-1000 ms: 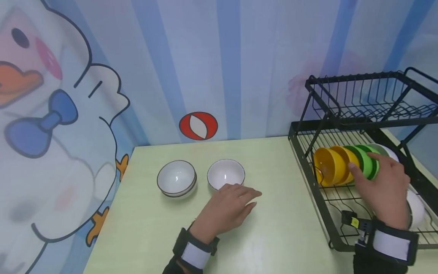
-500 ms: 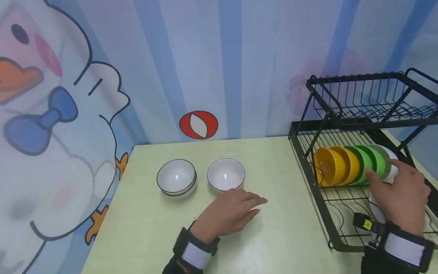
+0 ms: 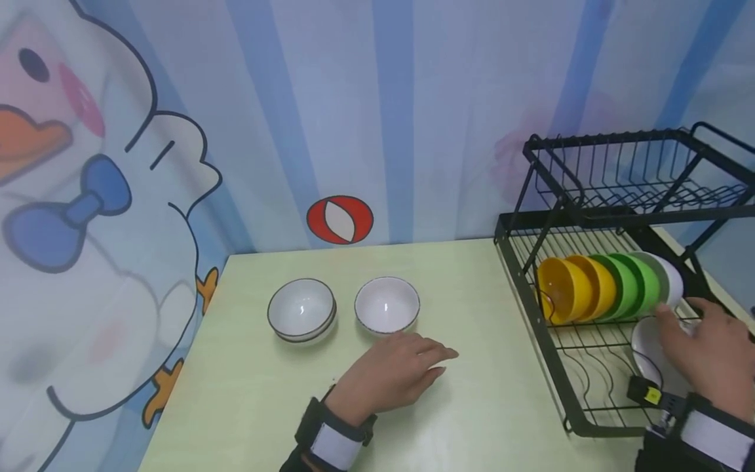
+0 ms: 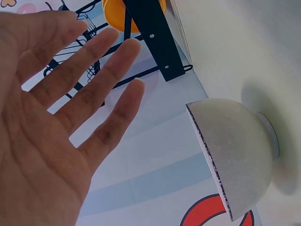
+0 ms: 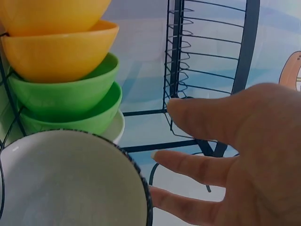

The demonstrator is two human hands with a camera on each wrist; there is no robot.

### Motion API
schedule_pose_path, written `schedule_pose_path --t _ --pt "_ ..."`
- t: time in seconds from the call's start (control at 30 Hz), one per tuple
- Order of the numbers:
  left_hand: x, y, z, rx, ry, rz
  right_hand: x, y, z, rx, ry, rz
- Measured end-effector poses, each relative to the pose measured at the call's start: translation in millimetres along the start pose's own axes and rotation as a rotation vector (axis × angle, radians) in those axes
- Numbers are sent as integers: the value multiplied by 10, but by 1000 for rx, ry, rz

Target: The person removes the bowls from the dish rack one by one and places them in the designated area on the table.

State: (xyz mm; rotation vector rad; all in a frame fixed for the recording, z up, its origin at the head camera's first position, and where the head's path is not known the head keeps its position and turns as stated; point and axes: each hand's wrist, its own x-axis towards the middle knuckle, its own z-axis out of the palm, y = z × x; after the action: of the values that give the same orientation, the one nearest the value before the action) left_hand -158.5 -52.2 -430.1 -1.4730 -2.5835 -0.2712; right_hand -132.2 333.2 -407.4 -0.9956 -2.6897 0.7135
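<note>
My left hand hovers over the table with its fingers straight and spread, just in front of a white bowl with a dark rim. Its palm holds nothing in the left wrist view. My right hand is over the lower tier of the black dish rack, thumb and fingers apart. Beside it a white bowl with a speckled dark rim stands on edge, fingertips close to that rim. Behind, two yellow bowls, two green bowls and white bowlware stand in a row.
A stack of white bowls sits at the left on the pale table. The dish rack stands at the right, its upper tier over the back of the lower one. A printed curtain hangs behind the table.
My right hand has moved right and toward me, from beside the green bowls to the front white bowl. The left hand stays nearly in place.
</note>
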Motion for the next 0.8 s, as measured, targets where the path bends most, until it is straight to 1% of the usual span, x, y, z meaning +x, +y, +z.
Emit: schedule_pose_path --t 0.23,0.4,0.5,0.53,0.6,0.73,0.8 --pt "-13 2 16 7 -1 -13 1 39 -14 -16 -73 6" --pt "-13 -11 30 10 9 -11 60 131 62 -33 -83 -51" --pt "-16 -21 39 11 6 -8 98 171 96 -52 -102 -66" --pt "-17 -26 42 13 7 -5 130 202 130 -58 -92 -73" --pt "-19 -32 47 16 16 4 240 305 214 -67 -97 -57" --pt "-17 -44 64 17 31 16 617 684 501 -90 -95 -41" --pt "-17 -47 75 12 29 16 754 814 596 -102 -110 -27"
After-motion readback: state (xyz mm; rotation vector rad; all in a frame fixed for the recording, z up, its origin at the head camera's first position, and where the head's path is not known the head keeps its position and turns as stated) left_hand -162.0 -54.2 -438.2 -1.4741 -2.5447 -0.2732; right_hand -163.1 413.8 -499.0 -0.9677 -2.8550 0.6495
